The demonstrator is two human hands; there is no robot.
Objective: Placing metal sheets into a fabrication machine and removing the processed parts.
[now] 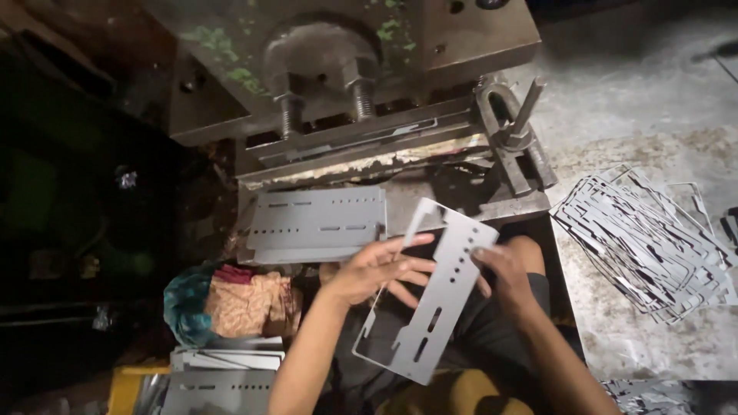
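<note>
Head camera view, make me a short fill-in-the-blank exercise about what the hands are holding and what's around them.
1. Both hands, the left hand and the right hand, hold one flat grey metal plate pierced with slots and ____.
2. A stack of similar plates lies in front of the heavy ____.
3. The heap of thin metal cut-out frames lies to the person's ____.
4. The bundle of cloth lies to the person's ____.

Missing words: holes; press; right; left
</note>
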